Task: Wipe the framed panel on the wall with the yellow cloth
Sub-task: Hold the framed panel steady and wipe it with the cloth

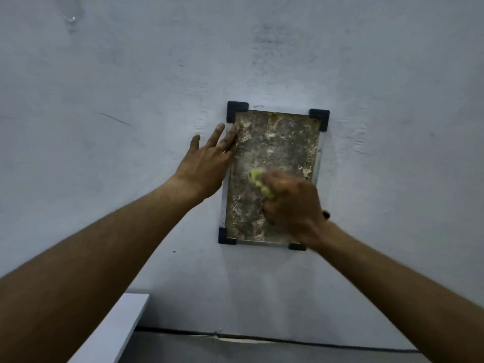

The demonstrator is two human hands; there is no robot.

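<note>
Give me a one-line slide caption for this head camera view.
Right hand rubs a bunched yellow cloth over the grimy framed panel while the open left hand braces its left edge.

Pale blue-grey painted wall (366, 74) across nearly the whole view, scuffed and smudged, brightest near the middle and dimmer toward the edges. Thin dark scratch (116, 119) at 9 o'clock; small chipped patch (70, 20) at 11 o'clock. White slab-like ledge (115, 328) at 7 o'clock, angled in from the lower edge. Dark cable (262, 338) along the wall's foot, from 6 to 5 o'clock.
</note>
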